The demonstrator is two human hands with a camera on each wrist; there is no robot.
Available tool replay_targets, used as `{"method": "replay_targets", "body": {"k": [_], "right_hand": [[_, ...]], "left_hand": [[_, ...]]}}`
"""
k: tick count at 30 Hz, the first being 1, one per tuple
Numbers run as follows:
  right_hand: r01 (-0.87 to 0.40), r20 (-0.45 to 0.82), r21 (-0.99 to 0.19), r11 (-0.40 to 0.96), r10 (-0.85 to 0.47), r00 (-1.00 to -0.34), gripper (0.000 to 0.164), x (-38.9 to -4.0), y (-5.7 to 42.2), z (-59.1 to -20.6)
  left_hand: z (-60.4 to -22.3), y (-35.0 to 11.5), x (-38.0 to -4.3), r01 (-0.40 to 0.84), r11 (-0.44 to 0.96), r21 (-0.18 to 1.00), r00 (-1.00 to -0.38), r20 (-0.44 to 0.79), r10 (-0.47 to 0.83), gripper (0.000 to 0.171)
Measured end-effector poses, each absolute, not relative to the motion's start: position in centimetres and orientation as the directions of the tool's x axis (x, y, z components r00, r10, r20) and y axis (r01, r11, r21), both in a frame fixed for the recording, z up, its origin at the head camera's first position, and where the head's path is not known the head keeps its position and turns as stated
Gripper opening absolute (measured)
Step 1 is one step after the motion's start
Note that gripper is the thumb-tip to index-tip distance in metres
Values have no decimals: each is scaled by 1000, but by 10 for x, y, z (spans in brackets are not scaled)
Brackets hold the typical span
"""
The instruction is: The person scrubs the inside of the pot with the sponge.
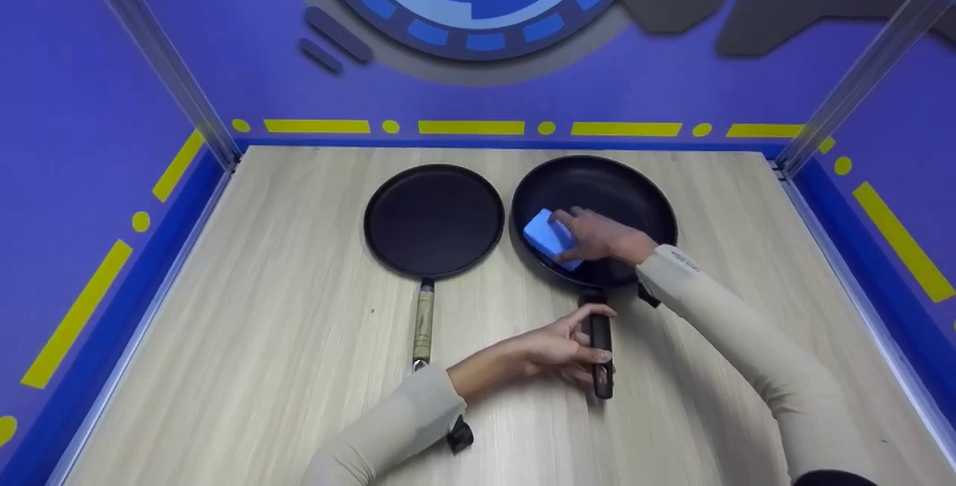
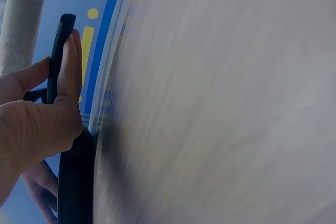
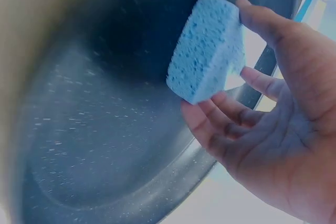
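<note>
A black frying pan (image 1: pixel 612 187) stands at the right of the table. My left hand (image 1: pixel 560 351) grips its black handle (image 1: pixel 602 378), thumb on one side and fingers on the other, as the left wrist view also shows. Inside the pan my right hand (image 1: pixel 597 236) holds a light blue sponge (image 1: pixel 549 236) near the left part of the pan. The right wrist view shows the porous sponge (image 3: pixel 202 51) pinched between thumb and fingertips. Small pale specks lie on the pan's dark inner surface (image 3: pixel 89 140).
To the left of the frying pan lies a flat round black griddle pan (image 1: pixel 433 221) with a wood-look handle (image 1: pixel 423 322) pointing toward me. Blue panels (image 1: pixel 478 98) wall the pale wooden table (image 1: pixel 284 284) at the back and both sides.
</note>
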State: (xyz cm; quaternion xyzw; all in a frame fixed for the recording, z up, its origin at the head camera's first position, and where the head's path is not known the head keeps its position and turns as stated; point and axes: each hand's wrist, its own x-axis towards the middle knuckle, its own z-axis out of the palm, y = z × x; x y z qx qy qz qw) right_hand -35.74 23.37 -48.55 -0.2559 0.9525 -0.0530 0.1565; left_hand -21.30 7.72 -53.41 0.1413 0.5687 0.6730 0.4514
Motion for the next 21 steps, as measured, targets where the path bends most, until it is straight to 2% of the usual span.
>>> {"method": "replay_targets", "body": {"k": [5,10,17,21], "right_hand": [[-499,-327,-195,844,-536,-778,67,-335,254,-477],[-480,-375,-179,859,-511,-774,62,-338,281,-468],[-394,-291,-133,909,-416,-861,63,-353,313,-469],[-284,-270,-125,951,-308,-912,63,-369,312,-473]], "left_hand": [[-535,77,-212,-464,38,885,-557,-325,764,66],[-534,77,-212,-470,25,882,-566,-323,759,68],[-534,78,-210,-506,2,863,-549,-324,770,65],[-532,78,-211,-516,1,857,-544,-328,772,65]]}}
